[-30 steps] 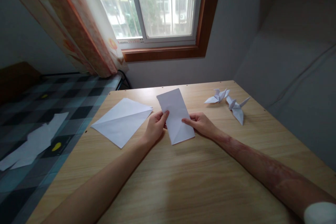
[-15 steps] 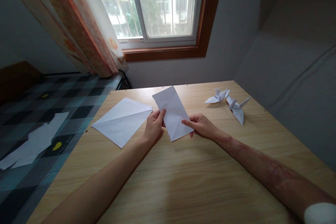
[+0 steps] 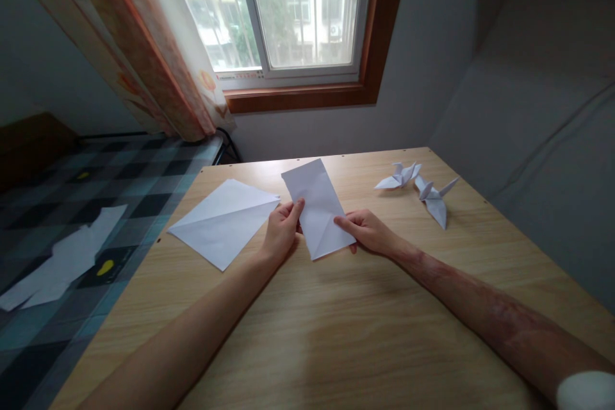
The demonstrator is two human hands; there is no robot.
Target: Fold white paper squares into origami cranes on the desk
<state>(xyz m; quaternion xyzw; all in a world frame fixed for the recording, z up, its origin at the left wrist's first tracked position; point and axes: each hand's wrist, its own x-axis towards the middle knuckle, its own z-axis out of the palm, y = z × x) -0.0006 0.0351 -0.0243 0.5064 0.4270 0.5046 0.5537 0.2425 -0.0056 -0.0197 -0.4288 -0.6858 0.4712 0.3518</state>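
Head view: both hands hold a folded white paper between them, just above the wooden counter. The left hand pinches the paper's left edge with thumb on top; the right hand pinches its lower right edge the same way. Just left of the left hand a diagonally creased white sheet lies flat. Beyond the right hand, well apart, sit two paper cranes. Far left, loose paper scraps lie on a checked bed.

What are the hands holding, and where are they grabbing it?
A folded white paper: the left hand pinches its left edge, the right hand its right edge.
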